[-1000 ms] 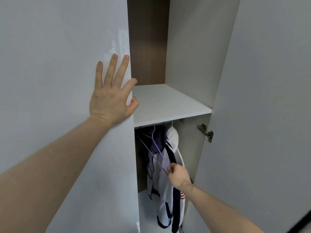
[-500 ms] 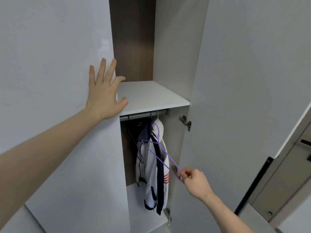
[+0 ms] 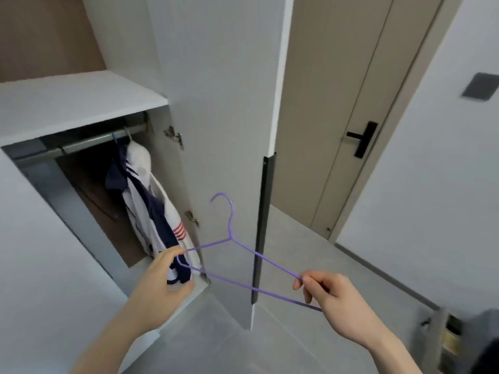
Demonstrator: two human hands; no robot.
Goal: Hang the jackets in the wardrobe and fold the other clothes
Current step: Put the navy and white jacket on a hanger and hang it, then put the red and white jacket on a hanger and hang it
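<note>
A thin purple wire hanger [image 3: 237,244] is out of the wardrobe, held level in front of the open door, its hook pointing up. My left hand [image 3: 164,279] grips its left end and my right hand [image 3: 332,295] pinches its right corner. No garment is on it. Inside the wardrobe a white and navy jacket [image 3: 145,201] with red stripes hangs from the metal rail [image 3: 89,144], behind my left hand.
The white wardrobe door [image 3: 224,125] stands open between the hanger and a beige room door [image 3: 337,112] with a black handle. A white shelf [image 3: 70,101] sits above the rail. Grey floor tiles [image 3: 232,341] lie below; a dark object [image 3: 459,336] shows at bottom right.
My right hand has pulled the purple hanger off the rail and out of the wardrobe. My left hand has left the left door and taken the hanger's other end. The view has swung right.
</note>
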